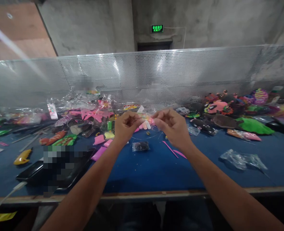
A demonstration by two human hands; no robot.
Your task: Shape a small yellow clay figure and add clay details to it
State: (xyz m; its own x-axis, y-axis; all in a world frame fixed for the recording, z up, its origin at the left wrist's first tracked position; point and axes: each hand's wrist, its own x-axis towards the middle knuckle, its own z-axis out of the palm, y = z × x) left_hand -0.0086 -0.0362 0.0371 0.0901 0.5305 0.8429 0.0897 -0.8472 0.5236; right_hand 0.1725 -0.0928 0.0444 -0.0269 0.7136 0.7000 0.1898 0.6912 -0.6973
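Both hands are raised over the middle of the blue table, fingertips almost meeting. My left hand point(127, 125) is pinched closed, and my right hand point(170, 124) is closed the same way; whatever sits between their fingers is too small and blurred to name. Just behind the fingertips lie pink and white pieces point(145, 125). Below the hands, a small clear packet with dark contents point(141, 146) rests on the cloth. Thin pink strips point(170, 149) lie under my right wrist. Beside my left forearm are pink and yellow soft pieces point(99, 139).
A phone point(30, 171) with a cable and a black tray point(78, 170) occupy the left front. Crumpled clear plastic point(243, 159) lies at right. Colourful figures and a green piece point(254, 125) line the back right, before a perforated metal screen point(122, 77).
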